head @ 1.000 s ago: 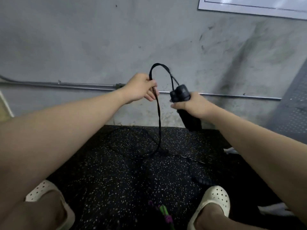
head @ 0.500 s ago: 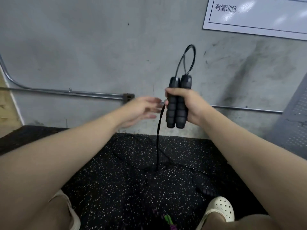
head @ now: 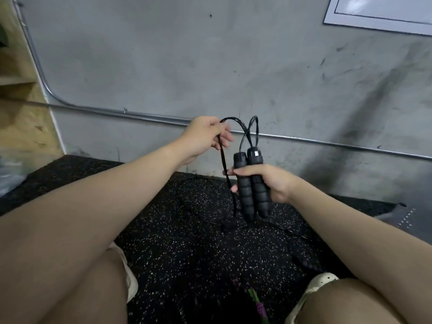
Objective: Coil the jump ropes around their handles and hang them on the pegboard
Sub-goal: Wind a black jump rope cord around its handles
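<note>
Since half a second ago the left hand (head: 205,136) has closed on the cord (head: 223,160) it was only reaching toward, and the right hand (head: 266,183) has dropped lower with the two handles (head: 251,188), so the loop above them is now shorter. Taking the handles as the landmark: behind them rises the grey concrete wall (head: 210,66), scuffed with dark marks, and a thin metal pipe (head: 140,114) runs across it just above the handle tops. Under and around the handles spreads the black speckled floor mat (head: 198,253), on which the slack of the cord lies in loose curves, hard to trace against the dark surface. Up and far to the right of the handles a white sign (head: 383,12) is fixed to the wall; far to the left stands a wooden panel (head: 23,118). Below the handles, near the bottom edge, a cream shoe (head: 313,288) shows on the right and a small purple and green object (head: 257,302), too blurred to identify, lies on the mat. The right hand wraps its fingers round both black foam handles, held side by side and nearly upright. To their upper left the left hand pinches the cord, which arches from the handle tops to its fingers and then hangs down just left of the handles to the mat.
</note>
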Demonstrator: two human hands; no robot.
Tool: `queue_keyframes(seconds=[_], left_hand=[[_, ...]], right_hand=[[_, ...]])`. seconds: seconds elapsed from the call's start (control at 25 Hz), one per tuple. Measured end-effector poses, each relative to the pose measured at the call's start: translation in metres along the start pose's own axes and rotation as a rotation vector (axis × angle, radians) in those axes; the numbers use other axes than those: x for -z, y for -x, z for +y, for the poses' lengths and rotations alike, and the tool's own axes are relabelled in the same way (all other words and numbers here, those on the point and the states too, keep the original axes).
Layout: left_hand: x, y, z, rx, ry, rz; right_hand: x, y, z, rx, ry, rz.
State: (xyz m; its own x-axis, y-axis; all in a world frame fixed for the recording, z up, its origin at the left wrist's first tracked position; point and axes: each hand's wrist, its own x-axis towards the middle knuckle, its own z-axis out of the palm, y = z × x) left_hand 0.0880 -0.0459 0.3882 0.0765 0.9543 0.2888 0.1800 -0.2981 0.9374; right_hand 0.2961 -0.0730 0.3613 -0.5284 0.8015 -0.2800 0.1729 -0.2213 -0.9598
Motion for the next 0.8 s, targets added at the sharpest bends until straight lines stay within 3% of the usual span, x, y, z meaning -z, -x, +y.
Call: queue_keyframes(seconds=[0.08, 0.24, 0.44, 0.56, 0.72, 0.8], left_hand=[[0.006, -0.005, 0.003, -0.003, 0.083, 0.05], [0.013, -0.002, 0.003, 0.062, 0.313, 0.09], [-0.021, 0.024, -0.022, 0.151, 0.026, -0.378], [-0.03, 0.028, -0.028, 0.147, -0.123, -0.421], [-0.026, 0.023, -0.038, 0.234, -0.136, -0.382], [-0.02, 0.01, -0.045, 0.2, -0.268, -0.331]], right_hand=[[-0.01, -0.006, -0.004, 0.053, -0.013, -0.014], [-0.013, -0.012, -0.033, 0.292, -0.113, 0.14], [-0.003, -0.015, -0.082, 0.451, -0.337, 0.203], [0.006, -0.022, -0.095, 0.465, -0.393, 0.254], [0.018, -0.027, -0.101, 0.457, -0.452, 0.312], [0.023, -0.028, -0.104, 0.464, -0.48, 0.333]])
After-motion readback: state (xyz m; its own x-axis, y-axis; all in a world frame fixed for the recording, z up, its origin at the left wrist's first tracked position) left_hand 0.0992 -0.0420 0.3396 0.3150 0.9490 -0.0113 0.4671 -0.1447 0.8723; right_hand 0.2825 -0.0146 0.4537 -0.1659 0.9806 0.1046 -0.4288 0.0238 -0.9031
